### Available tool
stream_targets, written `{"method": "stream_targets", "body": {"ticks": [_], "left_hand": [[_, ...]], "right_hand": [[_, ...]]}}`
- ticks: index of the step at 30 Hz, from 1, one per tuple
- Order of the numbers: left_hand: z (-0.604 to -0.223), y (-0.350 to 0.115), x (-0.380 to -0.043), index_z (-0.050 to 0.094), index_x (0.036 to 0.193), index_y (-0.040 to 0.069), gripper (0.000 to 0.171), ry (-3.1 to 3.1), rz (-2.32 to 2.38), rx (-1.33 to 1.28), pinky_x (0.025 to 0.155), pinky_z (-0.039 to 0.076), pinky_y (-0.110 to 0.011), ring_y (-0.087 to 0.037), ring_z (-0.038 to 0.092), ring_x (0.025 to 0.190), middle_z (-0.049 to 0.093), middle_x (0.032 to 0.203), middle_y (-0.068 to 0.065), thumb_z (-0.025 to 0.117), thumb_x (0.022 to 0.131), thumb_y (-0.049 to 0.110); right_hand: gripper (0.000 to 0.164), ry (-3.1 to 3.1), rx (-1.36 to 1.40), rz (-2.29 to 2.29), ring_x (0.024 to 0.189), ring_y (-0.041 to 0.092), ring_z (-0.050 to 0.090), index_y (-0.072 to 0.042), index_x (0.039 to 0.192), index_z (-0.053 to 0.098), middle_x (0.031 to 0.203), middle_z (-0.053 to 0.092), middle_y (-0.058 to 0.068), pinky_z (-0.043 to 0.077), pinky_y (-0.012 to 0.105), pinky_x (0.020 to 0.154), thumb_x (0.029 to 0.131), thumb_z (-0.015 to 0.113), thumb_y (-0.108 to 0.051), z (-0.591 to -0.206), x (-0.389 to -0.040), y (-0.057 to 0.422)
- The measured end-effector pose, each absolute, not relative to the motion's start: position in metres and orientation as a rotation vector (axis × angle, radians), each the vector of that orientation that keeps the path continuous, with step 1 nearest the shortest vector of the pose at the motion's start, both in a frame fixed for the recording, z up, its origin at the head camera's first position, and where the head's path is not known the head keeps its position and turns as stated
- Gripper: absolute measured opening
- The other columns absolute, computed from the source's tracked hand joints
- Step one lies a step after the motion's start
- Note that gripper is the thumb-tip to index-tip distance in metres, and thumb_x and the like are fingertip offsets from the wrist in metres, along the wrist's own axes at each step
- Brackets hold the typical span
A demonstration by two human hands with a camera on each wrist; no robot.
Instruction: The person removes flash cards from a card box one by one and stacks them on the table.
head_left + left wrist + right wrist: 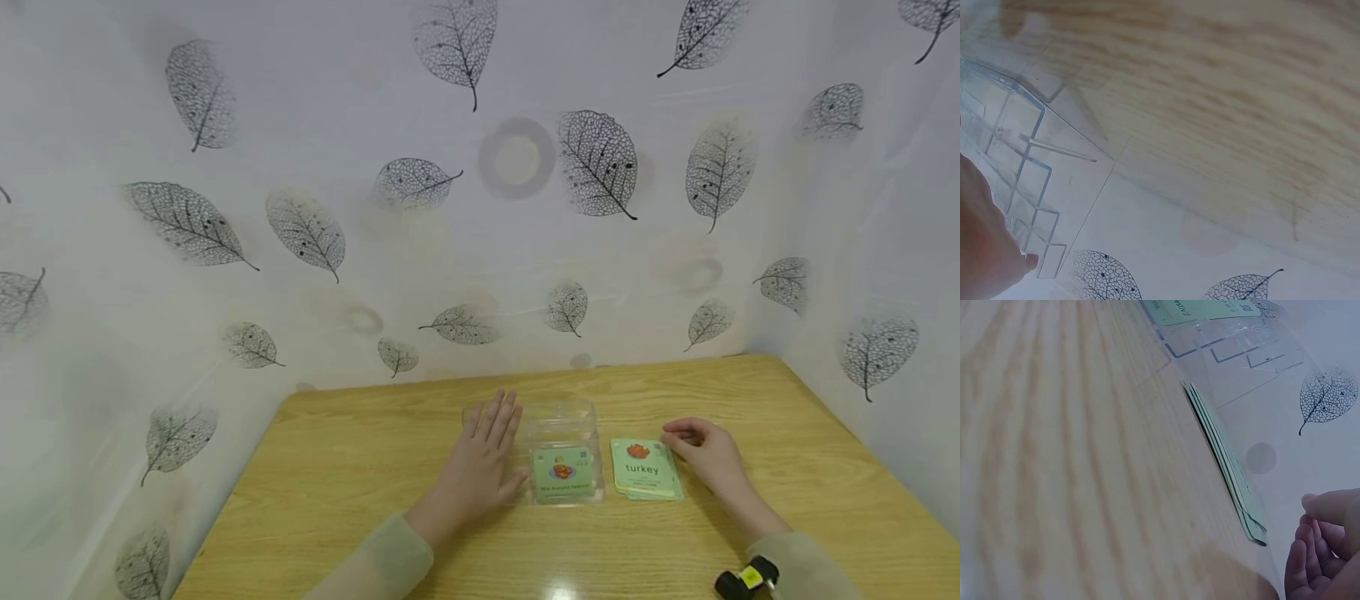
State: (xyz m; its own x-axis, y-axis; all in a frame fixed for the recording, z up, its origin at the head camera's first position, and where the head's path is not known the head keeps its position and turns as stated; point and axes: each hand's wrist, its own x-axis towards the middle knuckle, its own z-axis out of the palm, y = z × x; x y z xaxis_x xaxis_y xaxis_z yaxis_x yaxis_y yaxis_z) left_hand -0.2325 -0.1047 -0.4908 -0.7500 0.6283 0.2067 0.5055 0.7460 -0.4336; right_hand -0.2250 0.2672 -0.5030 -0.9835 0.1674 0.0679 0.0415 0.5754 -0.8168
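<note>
A clear plastic stepped stand (562, 425) sits on the table, with a green "Mid-Autumn Festival" card (564, 475) at its front. Along the stand's left side lies my left hand (483, 458), palm down, fingers straight and pointing away; the left wrist view shows that hand (988, 240) right at the tiered edges of the stand (1029, 162). To the right of the stand is a small stack of green cards (647, 473), "turkey" on top. At its upper right corner is my right hand (708, 454), thumb and fingertips loosely together. No card shows between these fingers (1325, 506) in the right wrist view.
The wooden table (337, 467) meets a pale curtain-like sheet (360, 108) printed with dark leaf skeletons at the back and both sides. A black strapped device (746, 577) with a yellow label is at my right sleeve (802, 567).
</note>
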Motion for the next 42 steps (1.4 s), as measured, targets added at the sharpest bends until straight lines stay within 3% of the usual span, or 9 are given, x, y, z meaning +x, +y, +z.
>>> {"method": "stream_targets", "body": {"ticks": [27,35,42], "left_hand": [[-0.490,-0.104,-0.232,0.017,0.169,0.002,0.096,-2.584,0.506,-0.879,0.134,0.025,-0.049,-0.035,0.015,0.167,0.014,0.179,-0.018,0.037,0.105,0.070],[-0.490,-0.103,-0.232,0.011,0.170,0.002,0.095,-2.638,0.523,-0.876,0.136,0.020,-0.050,-0.034,0.009,0.168,0.004,0.180,-0.017,0.033,0.106,0.069],[-0.488,-0.104,-0.231,0.015,0.170,0.002,0.095,-2.623,0.522,-0.872,0.135,0.022,-0.049,-0.034,0.012,0.168,0.010,0.180,-0.017,0.035,0.106,0.070]], "right_hand": [[0.028,-2.563,-0.147,1.462,0.077,-0.009,0.057,0.010,0.118,0.071,0.098,0.076,0.007,0.051,0.012,0.069,0.101,0.073,-0.012,-0.494,-0.221,0.261],[0.028,-2.564,-0.108,1.480,0.080,-0.008,0.059,0.008,0.118,0.072,0.100,0.075,0.005,0.052,0.012,0.072,0.101,0.072,-0.014,-0.489,-0.217,0.253],[0.029,-2.560,-0.099,1.517,0.080,-0.008,0.060,0.007,0.118,0.072,0.098,0.076,0.002,0.054,0.013,0.072,0.101,0.074,-0.016,-0.488,-0.217,0.246]]}}
